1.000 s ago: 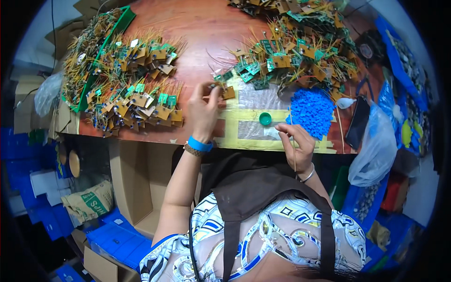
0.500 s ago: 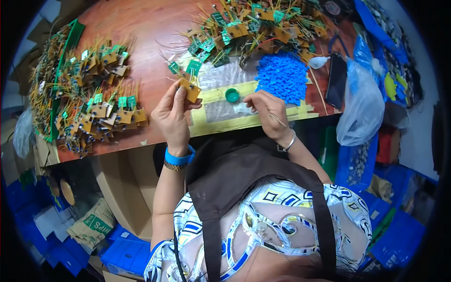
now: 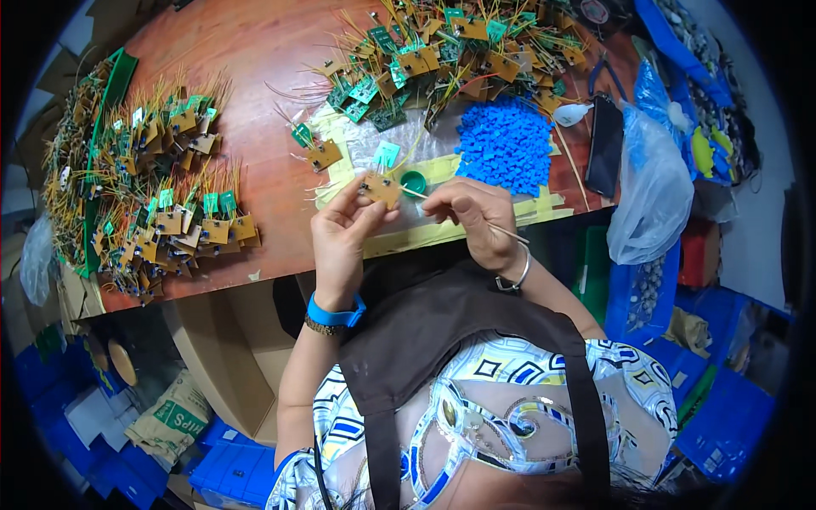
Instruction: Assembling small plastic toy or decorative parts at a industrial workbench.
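Observation:
My left hand (image 3: 344, 242) pinches a brown circuit board (image 3: 382, 190) by its edge. Small dark parts sit on the board's face, and a small green board (image 3: 386, 154) shows just beyond it. Between the fingers of my right hand (image 3: 476, 217) is a thin wooden stick (image 3: 508, 232). Its tip points left, close to the held circuit board; whether they touch I cannot tell. Behind the stick's tip stands a small round green cap (image 3: 413, 183). Another brown board (image 3: 325, 155) with a green piece and wires lies just beyond my left hand.
Wired circuit boards are heaped at the back (image 3: 416, 61) and in clusters at the left (image 3: 170, 223), beside a green divider (image 3: 100, 183). Small blue pieces (image 3: 506, 144) form a pile right of centre. A black phone (image 3: 604, 144) and a plastic bag (image 3: 653, 200) are at the right edge.
My left hand has moved right and slightly nearer me with the circuit board, turning it so its parts show. The stick's tip has come up to the board. A brown board behind it is now visible.

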Tool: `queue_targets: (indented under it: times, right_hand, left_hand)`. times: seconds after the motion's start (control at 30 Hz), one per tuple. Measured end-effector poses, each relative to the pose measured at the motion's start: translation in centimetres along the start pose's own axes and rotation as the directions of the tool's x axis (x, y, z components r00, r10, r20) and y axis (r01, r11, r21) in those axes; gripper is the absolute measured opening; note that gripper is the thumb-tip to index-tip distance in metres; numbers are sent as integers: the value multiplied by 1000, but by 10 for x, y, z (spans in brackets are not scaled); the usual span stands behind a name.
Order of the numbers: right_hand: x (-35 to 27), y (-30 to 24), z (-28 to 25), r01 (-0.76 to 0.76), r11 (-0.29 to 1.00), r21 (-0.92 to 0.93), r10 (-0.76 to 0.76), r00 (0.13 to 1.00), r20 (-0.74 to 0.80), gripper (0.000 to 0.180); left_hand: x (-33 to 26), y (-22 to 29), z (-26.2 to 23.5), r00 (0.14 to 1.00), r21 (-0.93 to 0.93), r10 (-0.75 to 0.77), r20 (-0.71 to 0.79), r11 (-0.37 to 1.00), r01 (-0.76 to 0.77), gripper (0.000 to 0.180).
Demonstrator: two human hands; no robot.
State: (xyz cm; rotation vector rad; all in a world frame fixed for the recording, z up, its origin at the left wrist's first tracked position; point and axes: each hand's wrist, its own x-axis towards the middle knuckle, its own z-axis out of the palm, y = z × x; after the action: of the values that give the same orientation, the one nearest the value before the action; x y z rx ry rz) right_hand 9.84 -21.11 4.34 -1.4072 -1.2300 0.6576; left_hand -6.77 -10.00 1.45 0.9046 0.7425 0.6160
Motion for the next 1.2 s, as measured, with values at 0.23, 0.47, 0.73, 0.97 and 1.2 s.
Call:
queue_targets:
  times: [0.23,0.47,0.73,0.97,1.2]
  right_hand:
    - [5,6,12,110,994,0,-110,993,53,44]
    - [7,4,13,129,992,5,-129,990,54,36]
    - [7,2,12,244,961,-128,-239,970,48,17]
    - [6,1,15,274,946,-172,-279,960,-1,11]
    - [5,1,13,231,961,-151,-237,971,-24,10]
  left_hand:
    - [-2,5,7,994,-48,-56,93,997,61,47]
    - [-6,7,11,994,-45,-27,103,998,32,46]
    - [-6,6,13,996,-65,-20,90,998,26,46]
    - [-5,5,16,998,-72,10,64,997,-5,44]
    - [-6,2,16,998,-62,11,67,998,-6,44]
